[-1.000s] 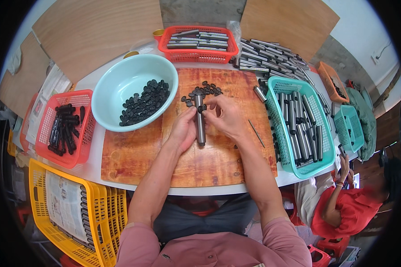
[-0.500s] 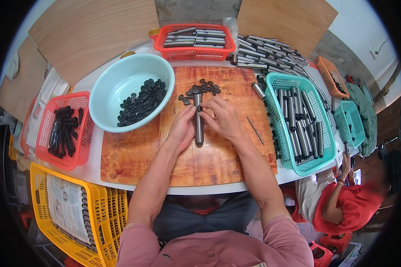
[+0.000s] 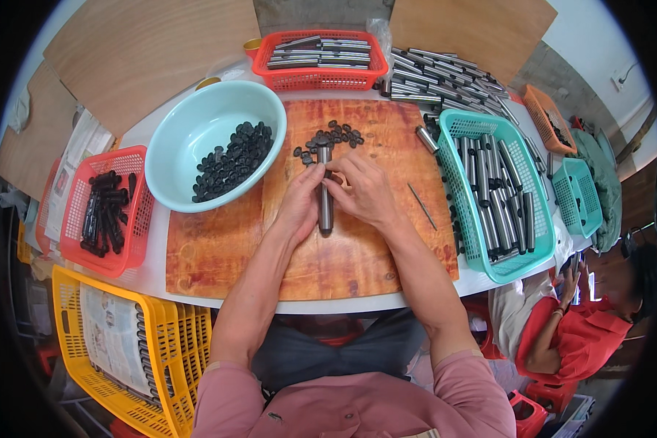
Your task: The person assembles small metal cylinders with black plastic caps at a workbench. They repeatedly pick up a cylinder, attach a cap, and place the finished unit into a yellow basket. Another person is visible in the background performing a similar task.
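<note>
A shiny metal tube [image 3: 326, 213] stands out lengthwise between my hands, over the stained wooden board [image 3: 219, 255]. My left hand [image 3: 298, 204] is closed round its left side, thumb near the upper part. My right hand [image 3: 365, 191] is closed from the right, its fingertips pinching a small black plug against the tube's side. The fingers partly cover that piece. Just beyond the tube's far end lies a loose heap of black oval plugs [image 3: 336, 133]. A thin metal rod [image 3: 421, 205] lies on the board, right of my right hand.
A pale blue basin [image 3: 175, 146] of black plugs and a red basket [image 3: 139, 219] of black parts stand left. Behind are a red basket [image 3: 321, 82] of tubes and a tube pile [image 3: 452, 80]. A teal basket [image 3: 489, 270] of tubes stands right; a person in red [image 3: 562, 336] sits beyond.
The whole view has shifted slightly, with the board appearing a little higher. Both hands stay at the tube; my right fingertips have shifted slightly on it.
</note>
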Tool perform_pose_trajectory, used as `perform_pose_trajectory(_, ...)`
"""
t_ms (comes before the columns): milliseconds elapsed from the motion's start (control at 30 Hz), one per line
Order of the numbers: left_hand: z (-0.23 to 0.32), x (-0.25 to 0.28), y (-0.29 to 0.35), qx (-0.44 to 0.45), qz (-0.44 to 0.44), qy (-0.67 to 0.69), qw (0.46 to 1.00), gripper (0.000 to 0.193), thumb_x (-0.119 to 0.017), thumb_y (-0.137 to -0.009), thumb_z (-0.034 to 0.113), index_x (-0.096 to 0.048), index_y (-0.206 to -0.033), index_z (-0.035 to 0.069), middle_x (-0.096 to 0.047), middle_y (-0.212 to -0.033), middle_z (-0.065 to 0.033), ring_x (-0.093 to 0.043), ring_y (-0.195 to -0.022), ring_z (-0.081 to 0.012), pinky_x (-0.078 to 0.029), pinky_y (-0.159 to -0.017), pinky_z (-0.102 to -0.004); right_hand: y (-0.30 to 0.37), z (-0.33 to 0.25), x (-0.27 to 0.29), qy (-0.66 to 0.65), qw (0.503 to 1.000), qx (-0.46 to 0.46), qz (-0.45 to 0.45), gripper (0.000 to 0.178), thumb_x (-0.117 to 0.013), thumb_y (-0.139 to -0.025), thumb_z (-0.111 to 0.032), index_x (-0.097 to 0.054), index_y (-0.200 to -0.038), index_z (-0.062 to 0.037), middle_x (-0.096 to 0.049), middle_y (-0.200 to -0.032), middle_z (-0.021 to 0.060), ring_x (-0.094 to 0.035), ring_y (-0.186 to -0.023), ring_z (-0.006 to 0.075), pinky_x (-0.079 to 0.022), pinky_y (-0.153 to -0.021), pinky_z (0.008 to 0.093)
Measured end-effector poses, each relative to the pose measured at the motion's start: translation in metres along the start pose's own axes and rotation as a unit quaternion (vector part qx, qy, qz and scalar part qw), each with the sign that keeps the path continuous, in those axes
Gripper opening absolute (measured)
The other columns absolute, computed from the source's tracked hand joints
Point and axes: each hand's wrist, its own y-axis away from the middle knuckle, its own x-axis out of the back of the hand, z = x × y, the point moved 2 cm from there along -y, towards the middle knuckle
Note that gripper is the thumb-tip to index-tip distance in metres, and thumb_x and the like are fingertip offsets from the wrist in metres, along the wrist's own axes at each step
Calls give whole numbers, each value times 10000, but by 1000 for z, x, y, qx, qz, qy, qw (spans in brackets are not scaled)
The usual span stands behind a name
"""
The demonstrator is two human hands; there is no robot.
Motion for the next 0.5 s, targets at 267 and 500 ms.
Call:
perform_pose_trajectory(267, 3, -5, 10, 62, -45, -27, 997, 338, -440, -1081, 357, -583, -1093, 51, -610, -852, -63, -585, -693, -161, -496, -627, -295, 3, 22, -13, -321, 895, -305, 47, 295, -744, -890, -119, -630, -1131, 7, -679, -912, 69, -638, -829, 145, -515, -710, 303)
perform_pose_trajectory(500, 2, -2, 10, 105, -76, -49, 990, 382, -419, -1090, 397, -573, -1126, 49, -596, -826, -49, -565, -641, -150, -480, -582, -282, 8, 29, -13, -448, 804, -391, 5, 357, -723, -932, -130, -568, -1212, 30, -694, -916, 75, -634, -816, 103, -510, -727, 271)
